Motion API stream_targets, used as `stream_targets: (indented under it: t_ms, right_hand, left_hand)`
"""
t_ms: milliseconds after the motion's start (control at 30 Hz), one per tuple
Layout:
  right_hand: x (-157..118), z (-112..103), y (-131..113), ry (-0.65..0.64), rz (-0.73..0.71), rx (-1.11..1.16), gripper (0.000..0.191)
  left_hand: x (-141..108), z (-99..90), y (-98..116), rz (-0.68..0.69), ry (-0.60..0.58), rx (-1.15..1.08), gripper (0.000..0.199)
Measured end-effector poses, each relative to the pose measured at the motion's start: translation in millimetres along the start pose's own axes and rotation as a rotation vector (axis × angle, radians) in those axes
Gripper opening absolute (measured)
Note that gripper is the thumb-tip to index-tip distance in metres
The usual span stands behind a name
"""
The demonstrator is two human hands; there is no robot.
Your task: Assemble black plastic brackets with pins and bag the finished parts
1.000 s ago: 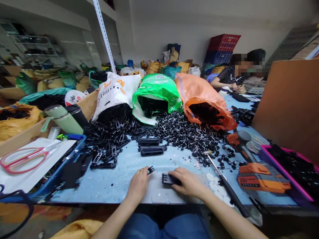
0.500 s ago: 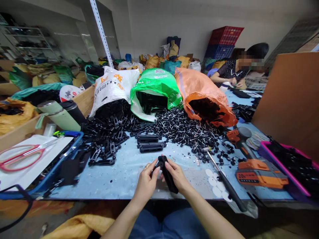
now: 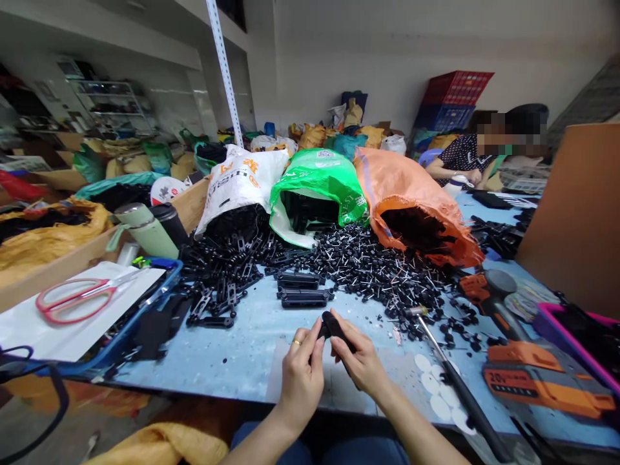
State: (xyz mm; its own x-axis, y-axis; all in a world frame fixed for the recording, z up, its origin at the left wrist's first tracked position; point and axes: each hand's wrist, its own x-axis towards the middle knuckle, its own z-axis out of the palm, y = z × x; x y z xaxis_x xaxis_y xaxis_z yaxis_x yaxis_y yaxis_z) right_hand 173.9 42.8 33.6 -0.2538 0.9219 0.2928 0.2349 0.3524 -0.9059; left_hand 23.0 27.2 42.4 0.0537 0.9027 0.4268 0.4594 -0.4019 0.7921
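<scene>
Black part [image 3: 333,325]: located between the two hands, over the front of the blue table [image 3: 232,352]; whether it touches the surface cannot be told. Left hand [image 3: 303,371], ring on one finger: thumb and fingers closed on the part's left side, opening narrow. Right hand [image 3: 362,356]: fingers closed along the part's right side, thumb bent over it, the lower length partly hidden by the hand. Both grips are pinched, fingertips near each other; whether one piece or two are held cannot be told. Beyond the hands lie two black bars [image 3: 305,298], side by side and apart from the grip. Behind them, a heap of pins [image 3: 356,258] spreads before the green sack [image 3: 320,171] and orange sack [image 3: 402,181]. To the right, a hammer [image 3: 453,378] lies at a slant, near the drill [image 3: 542,371].
</scene>
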Motion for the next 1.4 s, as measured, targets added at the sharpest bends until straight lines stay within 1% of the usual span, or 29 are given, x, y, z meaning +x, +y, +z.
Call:
stream_targets:
  t_ms: [100,133,233,333,367,400,500,533,567,600,633,733,833,900,933,967,1000,1033,1100,1133,1167,1200,1233,1300,1333,1367,1400]
  right_hand:
    - [0,-11,-3,-0.091,-0.112,-0.153,0.046]
    - [0,-16,-3,-0.101,-0.134,-0.187,0.047]
    - [0,-29,-4,-0.093,-0.167,-0.237,0.048]
    - [1,-34,-9,-0.186,-0.225,-0.317,0.049]
    - [0,-32,-12,-0.185,-0.238,-0.328,0.049]
    - [0,-29,-15,-0.139,-0.243,-0.320,0.049]
    - [-2,-9,-27,0.139,-0.235,-0.221,0.048]
    - [-3,-2,-30,0.200,-0.230,-0.191,0.048]
    - [-4,3,-32,0.228,-0.227,-0.172,0.049]
    - [-5,7,-34,0.237,-0.228,-0.162,0.050]
    - [-6,9,-35,0.238,-0.226,-0.157,0.051]
    - [-6,8,-34,0.239,-0.227,-0.145,0.054]
    - [-2,4,-30,0.246,-0.226,-0.151,0.054]
    - [2,4,-26,0.243,-0.199,-0.159,0.053]
    - [4,4,-23,0.227,-0.169,-0.159,0.052]
    - [5,4,-20,0.195,-0.132,-0.162,0.051]
    - [8,3,-16,0.139,-0.093,-0.172,0.050]
    - [10,0,-11,0.056,-0.061,-0.200,0.049]
    - [17,-12,1,-0.120,-0.038,-0.314,0.049]
    - [22,-24,7,-0.177,-0.038,-0.391,0.048]
    - [30,-38,14,-0.190,-0.040,-0.465,0.047]
    - [40,-56,21,-0.156,-0.041,-0.531,0.044]
    - [52,-78,28,-0.076,-0.029,-0.594,0.041]
    - [83,-126,41,0.126,0.027,-0.707,0.036]
    - [101,-151,47,0.239,0.086,-0.809,0.036]
    - [118,-175,52,0.334,0.188,-0.926,0.038]
    - [136,-197,57,0.384,0.248,-0.963,0.040]
  left_hand:
    - [8,-13.0,-7,0.146,-0.161,0.016,0.037]
    - [11,-17.5,-9,0.177,-0.203,0.025,0.037]
    - [18,-27.0,-11,0.221,-0.251,0.083,0.037]
    - [21,-24.8,-6,0.287,-0.308,0.129,0.036]
    - [21,-20.7,-3,0.298,-0.291,0.118,0.035]
    - [19,-15.1,2,0.294,-0.228,0.092,0.036]
    - [13,4.3,17,0.226,0.111,-0.018,0.038]
    - [12,9.1,21,0.209,0.193,-0.046,0.039]
    - [11,11.9,23,0.203,0.227,-0.068,0.039]
    - [12,12.2,25,0.210,0.213,-0.086,0.038]
    - [14,10.3,25,0.228,0.167,-0.100,0.037]
    - [28,-4.6,21,0.290,0.012,-0.123,0.035]
    - [44,-17.6,17,0.327,-0.113,-0.135,0.034]
    - [49,-17.3,13,0.295,-0.154,-0.141,0.032]
    - [48,-14.0,11,0.242,-0.148,-0.141,0.032]
    - [45,-8.8,7,0.157,-0.128,-0.145,0.032]
    - [40,-2.4,2,0.045,-0.105,-0.156,0.033]
    - [34,4.7,-4,-0.087,-0.083,-0.178,0.036]
    - [16,17.9,-21,-0.353,-0.051,-0.239,0.044]
    - [6,22.7,-30,-0.446,-0.047,-0.259,0.048]
    - [-4,25.8,-40,-0.496,-0.049,-0.247,0.051]
    - [-13,27.1,-50,-0.505,-0.061,-0.194,0.051]
    - [-22,26.6,-58,-0.481,-0.067,-0.106,0.050]
    - [-36,22.0,-72,-0.356,-0.040,0.128,0.045]
    - [-41,18.7,-76,-0.262,-0.018,0.237,0.043]
    - [-43,15.5,-78,-0.156,0.000,0.327,0.041]
    - [-42,12.8,-79,-0.045,-0.002,0.394,0.041]
